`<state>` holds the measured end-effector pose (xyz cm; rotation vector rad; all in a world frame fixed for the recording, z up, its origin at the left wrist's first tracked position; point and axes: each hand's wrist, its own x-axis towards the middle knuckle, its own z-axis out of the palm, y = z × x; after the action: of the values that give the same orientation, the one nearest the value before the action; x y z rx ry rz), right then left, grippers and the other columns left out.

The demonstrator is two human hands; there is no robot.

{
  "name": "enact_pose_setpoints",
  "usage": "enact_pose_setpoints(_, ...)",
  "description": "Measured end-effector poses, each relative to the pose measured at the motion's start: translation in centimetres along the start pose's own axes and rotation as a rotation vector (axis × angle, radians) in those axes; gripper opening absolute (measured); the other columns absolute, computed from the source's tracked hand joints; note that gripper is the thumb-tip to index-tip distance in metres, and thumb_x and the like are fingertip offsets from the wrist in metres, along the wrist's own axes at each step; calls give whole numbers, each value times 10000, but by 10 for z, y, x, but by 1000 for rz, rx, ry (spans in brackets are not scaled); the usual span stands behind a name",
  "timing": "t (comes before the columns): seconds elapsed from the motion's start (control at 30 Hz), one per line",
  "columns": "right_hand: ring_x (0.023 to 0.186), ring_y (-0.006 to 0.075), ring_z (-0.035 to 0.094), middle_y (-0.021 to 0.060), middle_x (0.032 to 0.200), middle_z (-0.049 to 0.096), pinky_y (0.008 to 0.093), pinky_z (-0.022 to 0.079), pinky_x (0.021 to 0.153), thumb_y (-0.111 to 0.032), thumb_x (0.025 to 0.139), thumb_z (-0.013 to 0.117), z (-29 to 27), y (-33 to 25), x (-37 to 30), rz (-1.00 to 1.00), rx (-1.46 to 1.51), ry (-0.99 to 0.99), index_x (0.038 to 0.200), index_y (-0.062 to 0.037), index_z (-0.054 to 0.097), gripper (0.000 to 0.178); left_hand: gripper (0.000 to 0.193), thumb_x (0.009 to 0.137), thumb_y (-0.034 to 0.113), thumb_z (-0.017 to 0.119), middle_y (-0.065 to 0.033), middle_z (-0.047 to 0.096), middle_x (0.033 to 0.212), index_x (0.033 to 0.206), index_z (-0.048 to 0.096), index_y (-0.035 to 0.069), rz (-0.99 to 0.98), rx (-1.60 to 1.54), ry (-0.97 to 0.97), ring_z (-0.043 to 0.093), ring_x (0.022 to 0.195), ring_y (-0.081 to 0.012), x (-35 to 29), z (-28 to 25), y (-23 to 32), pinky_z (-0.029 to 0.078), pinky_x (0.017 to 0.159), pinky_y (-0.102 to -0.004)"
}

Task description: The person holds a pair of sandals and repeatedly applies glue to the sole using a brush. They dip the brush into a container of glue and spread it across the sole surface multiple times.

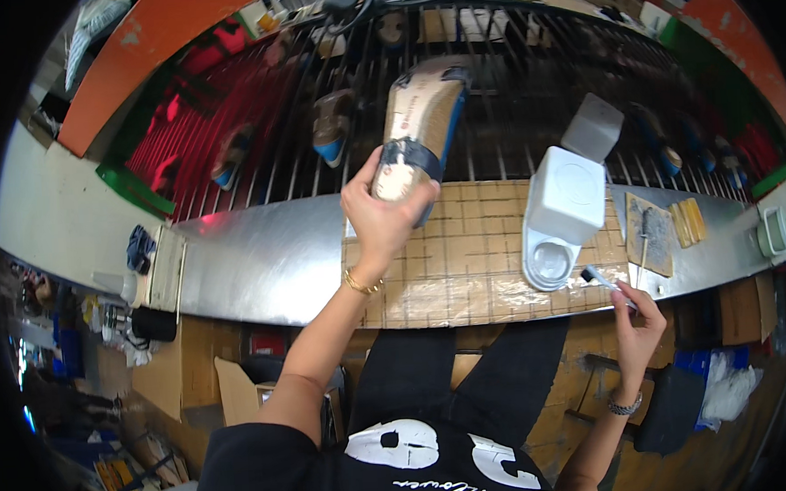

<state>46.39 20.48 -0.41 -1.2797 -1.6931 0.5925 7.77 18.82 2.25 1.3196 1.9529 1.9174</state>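
Note:
My left hand [381, 212] is closed around the heel end of a lasted shoe [423, 110], underside up, over the far edge of the work surface. The shoe has a tan bottom, blue sides and a dark band across it. At the right, my right hand [638, 317] pinches the pale handle of a small brush [601, 278] with a dark head. That brush is just right of a white dispenser [566, 196], whose round cup [551, 262] faces me. The brush head and the cup are apart.
Behind the bench, a rack of dark bars [491, 89] carries several lasted shoes, one blue-tipped shoe [331, 129] among them. Taped brown cardboard [457, 278] covers the middle of the metal bench [260, 261]. On the right are a smeared pad [650, 232], yellow blocks [689, 221] and a pale green mug [774, 232].

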Motion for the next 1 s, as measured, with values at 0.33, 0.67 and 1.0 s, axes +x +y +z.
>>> enact_pose_setpoints(0.33,789,230,621,36,825,682,358,419,753,-111,829,773,22,-40,-4,-373,-431,83,900,-86,772,76,697,534,390,938,-221,740,1082,1091,734,22,-504,255,190,706,1033,-381,89,139,-78,552,920,-436)
enact_pose_setpoints(0.67,828,268,634,82,850,689,395,435,816,-135,845,743,46,-31,6,-472,-555,43,903,-72,781,94,888,746,566,799,-250,649,1295,1373,568,-19,18,258,-199,603,1250,-354,72,73,-67,448,1072,-399)
enact_pose_setpoints(1.0,1272,230,550,78,1332,632,432,253,1146,-225,938,704,27,-52,-20,-525,-568,-42,1192,-179,757,264,970,880,767,498,-344,244,1594,1623,212,212,292,668,-274,118,1513,-509,-23,-123,-110,3,1195,-654)
